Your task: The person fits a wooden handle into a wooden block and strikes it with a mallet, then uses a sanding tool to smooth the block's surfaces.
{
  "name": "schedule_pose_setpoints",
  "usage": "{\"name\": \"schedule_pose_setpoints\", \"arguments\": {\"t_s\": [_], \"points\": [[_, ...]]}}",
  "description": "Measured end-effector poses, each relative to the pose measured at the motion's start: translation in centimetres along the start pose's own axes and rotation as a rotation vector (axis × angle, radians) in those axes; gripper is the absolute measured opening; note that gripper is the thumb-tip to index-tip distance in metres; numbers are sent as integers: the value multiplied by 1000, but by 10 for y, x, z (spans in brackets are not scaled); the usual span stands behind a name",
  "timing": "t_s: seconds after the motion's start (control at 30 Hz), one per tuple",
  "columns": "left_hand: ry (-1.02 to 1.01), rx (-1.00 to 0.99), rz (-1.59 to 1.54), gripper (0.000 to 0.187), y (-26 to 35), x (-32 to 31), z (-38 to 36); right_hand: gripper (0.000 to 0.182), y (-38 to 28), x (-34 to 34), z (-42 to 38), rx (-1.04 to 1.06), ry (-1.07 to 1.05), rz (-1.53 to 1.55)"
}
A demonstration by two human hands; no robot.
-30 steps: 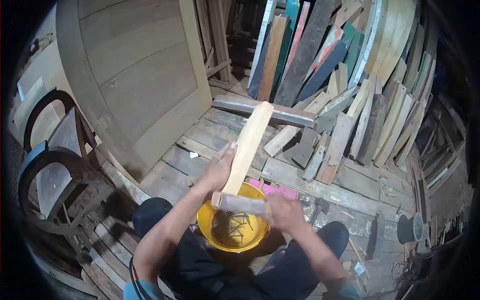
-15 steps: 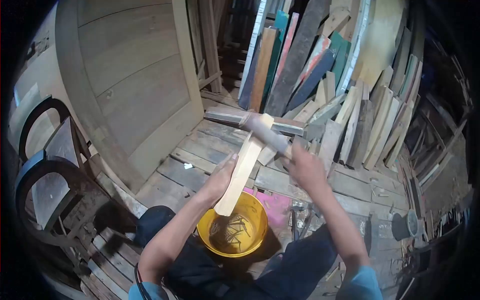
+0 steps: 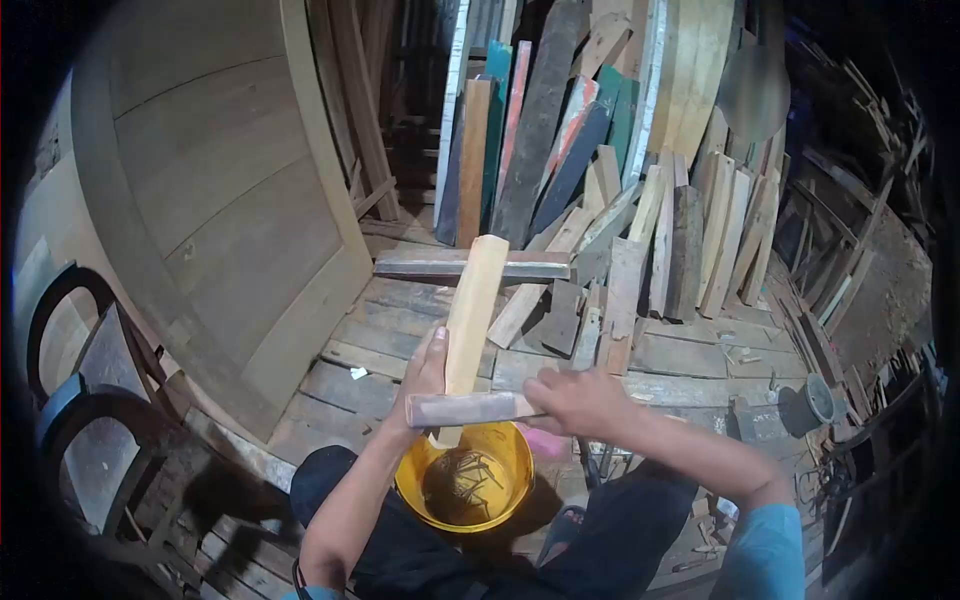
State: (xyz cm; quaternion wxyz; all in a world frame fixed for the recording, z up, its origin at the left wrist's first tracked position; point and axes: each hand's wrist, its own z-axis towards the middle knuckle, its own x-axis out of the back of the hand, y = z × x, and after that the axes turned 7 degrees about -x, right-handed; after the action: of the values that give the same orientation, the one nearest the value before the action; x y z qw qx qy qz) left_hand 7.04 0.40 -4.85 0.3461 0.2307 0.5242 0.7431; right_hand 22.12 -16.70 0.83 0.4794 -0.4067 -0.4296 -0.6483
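Note:
My left hand is closed round the side of a pale wooden block, which stands up at a slight tilt. The lower end of the block is over a yellow bucket holding many thin, dark pieces that look like nails. In my right hand is the handle end of a flat-bladed tool, its blade lying across the lower part of the block, close to my left wrist.
A wooden panel door leans at the left, above dark curved chair frames. Upright boards and offcuts stack at the back. A grey bucket sits at the right on the plank floor.
The tool in my right hand has moved down from the block's upper end to its lower part. The block stands more upright, and the camera view has shifted to the right.

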Motion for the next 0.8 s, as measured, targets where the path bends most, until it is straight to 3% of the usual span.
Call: {"name": "schedule_pose_setpoints", "arguments": {"t_s": [0.03,0.07,0.17,0.2,0.27,0.3,0.37,0.4,0.47,0.5,0.57,0.63,0.7,0.77,0.8], "points": [[48,-81,-20,44,-2,-5,0,22,-3,7,-5,94,-60,-67],[-5,-31,-129,44,-19,-6,4,23,7,21,7,-98,-68,73],[-60,156,-224,45,-10,-18,4,25,29,36,29,-382,96,51],[-70,134,-215,46,-15,-18,6,26,24,17,18,-289,162,145],[-140,-105,-75,46,-36,-10,16,27,2,16,-14,-30,-86,25],[-157,-73,-82,45,-45,-13,16,27,-1,17,-20,124,-163,-49],[-190,-9,-96,45,-62,-20,16,28,22,34,-2,-165,-72,-39],[-235,137,-264,44,-48,-21,11,30,32,52,13,-304,42,-1],[-312,408,-491,46,-25,-21,6,33,31,45,5,-351,68,-4],[-250,319,-409,45,-18,-20,5,34,31,42,6,-364,94,-7],[-103,122,-265,46,-9,-27,5,38,1,39,-17,-47,-23,-58],[-243,-28,-290,43,-29,-23,13,37,3,39,-20,-58,-51,-56],[-337,322,-456,42,-25,-18,6,30,35,35,-4,-401,19,9],[-458,292,-608,40,-76,-9,9,29,25,15,-20,-300,-50,40],[-385,238,-513,41,-88,-11,9,28,18,5,-24,-236,-73,52]]}}
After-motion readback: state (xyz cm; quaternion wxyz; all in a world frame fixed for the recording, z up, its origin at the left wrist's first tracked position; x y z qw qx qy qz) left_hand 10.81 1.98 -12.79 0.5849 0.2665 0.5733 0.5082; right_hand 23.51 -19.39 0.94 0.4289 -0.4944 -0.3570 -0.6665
